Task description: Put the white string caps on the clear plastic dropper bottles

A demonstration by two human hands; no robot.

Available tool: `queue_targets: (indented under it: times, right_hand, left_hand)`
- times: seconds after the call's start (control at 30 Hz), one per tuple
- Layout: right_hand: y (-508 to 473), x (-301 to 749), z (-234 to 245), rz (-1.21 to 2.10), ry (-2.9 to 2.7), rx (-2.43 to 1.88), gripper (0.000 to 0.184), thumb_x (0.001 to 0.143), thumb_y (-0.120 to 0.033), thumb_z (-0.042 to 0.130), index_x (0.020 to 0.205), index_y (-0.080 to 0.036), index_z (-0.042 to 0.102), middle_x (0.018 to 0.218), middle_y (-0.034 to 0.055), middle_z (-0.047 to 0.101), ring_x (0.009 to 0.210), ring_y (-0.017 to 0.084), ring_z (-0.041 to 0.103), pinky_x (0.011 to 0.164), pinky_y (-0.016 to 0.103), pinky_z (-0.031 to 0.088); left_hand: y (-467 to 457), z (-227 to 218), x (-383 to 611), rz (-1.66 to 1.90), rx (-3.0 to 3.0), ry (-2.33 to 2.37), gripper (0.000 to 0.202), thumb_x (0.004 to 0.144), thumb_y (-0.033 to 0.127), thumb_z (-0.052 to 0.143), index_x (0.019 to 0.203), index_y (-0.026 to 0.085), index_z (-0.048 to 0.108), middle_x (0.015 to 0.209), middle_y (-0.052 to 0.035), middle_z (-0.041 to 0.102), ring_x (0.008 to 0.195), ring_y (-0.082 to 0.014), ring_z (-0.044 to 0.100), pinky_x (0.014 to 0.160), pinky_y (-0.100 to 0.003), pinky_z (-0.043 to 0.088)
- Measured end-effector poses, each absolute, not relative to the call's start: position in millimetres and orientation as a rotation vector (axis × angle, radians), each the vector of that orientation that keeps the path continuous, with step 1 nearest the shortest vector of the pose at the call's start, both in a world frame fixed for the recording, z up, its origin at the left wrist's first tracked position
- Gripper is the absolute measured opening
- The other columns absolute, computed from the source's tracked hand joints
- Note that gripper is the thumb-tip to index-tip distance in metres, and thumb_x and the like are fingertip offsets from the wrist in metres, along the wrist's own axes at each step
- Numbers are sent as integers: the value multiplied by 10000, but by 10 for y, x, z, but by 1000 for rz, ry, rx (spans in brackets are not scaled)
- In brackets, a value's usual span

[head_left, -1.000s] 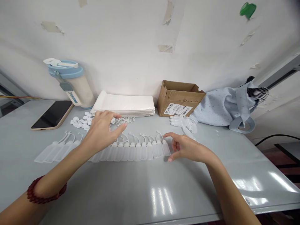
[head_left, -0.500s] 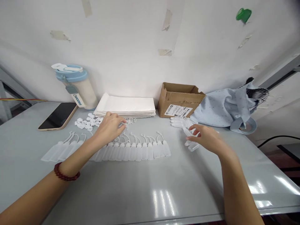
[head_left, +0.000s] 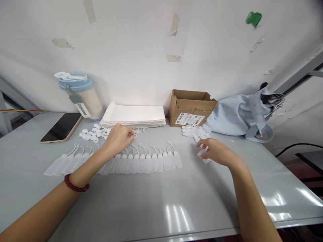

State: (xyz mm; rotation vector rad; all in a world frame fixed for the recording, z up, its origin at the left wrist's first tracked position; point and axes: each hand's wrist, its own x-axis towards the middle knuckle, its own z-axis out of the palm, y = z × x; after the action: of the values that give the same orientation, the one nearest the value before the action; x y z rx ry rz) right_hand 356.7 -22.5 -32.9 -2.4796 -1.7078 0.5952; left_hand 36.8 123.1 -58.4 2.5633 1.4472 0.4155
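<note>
My left hand (head_left: 119, 137) is at the small pile of white plastic loops (head_left: 139, 131), thumb and fingers drawn together. Whatever may be between its fingertips is hidden. Below it runs a row of flat, frosted white plastic pieces with cord loops at their tops (head_left: 141, 163), partly covered by my left forearm. Beside the left hand lie several small white caps (head_left: 94, 133). On the right, my right hand (head_left: 214, 150) hovers with fingers curved and apart over a loose heap of clear plastic pieces (head_left: 191, 131). Some of these pieces are hidden beneath that hand.
Along the wall stand a blue-lidded bottle (head_left: 83, 95), a stack of white paper envelopes (head_left: 136, 114) and an open cardboard box (head_left: 191, 107). A phone (head_left: 62, 127) lies at the left. A light blue cloth bag (head_left: 234, 114) rests beside the box on the grey table (head_left: 141, 205).
My left thumb and fingers have closed together at the loops. My right hand has lowered slightly toward the clear pieces, its fingers still apart. The whole view has shifted a little.
</note>
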Motion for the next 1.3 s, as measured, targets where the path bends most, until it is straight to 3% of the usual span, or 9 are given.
queue_targets:
  times: [0.47, 0.7, 0.93, 1.13, 1.3]
  right_hand:
    - [-146, 3533, -406, 515, -1769, -2454, 319, 649, -22, 521, 853, -198, 693, 798, 61, 637, 682, 185, 605, 574, 267, 436]
    - [-133, 3434, -422, 314, -1900, -2223, 195, 729, -143, 543, 883, -186, 654, 823, 54, 634, 741, 197, 596, 632, 288, 457]
    - [-99, 3201, -449, 31, -1925, -1749, 169, 817, -219, 518, 957, -198, 610, 955, 85, 633, 809, 219, 586, 672, 342, 471]
    - [-101, 3109, -508, -29, -1957, -1633, 168, 841, -195, 521, 987, -219, 601, 985, 87, 627, 901, 242, 601, 756, 379, 487]
    - [-99, 3078, -525, -70, -1966, -1594, 152, 845, -178, 531, 980, -206, 595, 971, 89, 627, 924, 243, 600, 772, 374, 489]
  left_hand:
    - [1120, -477, 247, 741, 2203, 1523, 202, 721, 348, 505, 751, 202, 642, 869, -56, 703, 844, -244, 605, 762, -341, 453]
    - [1087, -446, 224, 1043, 1952, 1411, 313, 734, 405, 577, 918, 180, 693, 873, -41, 709, 785, -193, 613, 729, -294, 473]
    - [1063, -433, 227, 1169, 1749, 1364, 303, 734, 431, 634, 897, 187, 712, 875, -35, 720, 675, -156, 603, 579, -244, 442]
    - [1125, -510, 207, 982, 1933, 1443, 237, 731, 394, 616, 825, 195, 704, 874, -32, 729, 728, -187, 620, 709, -287, 480]
    - [1136, -509, 200, 974, 1943, 1392, 264, 757, 404, 599, 891, 197, 692, 983, -46, 719, 800, -202, 634, 786, -326, 489]
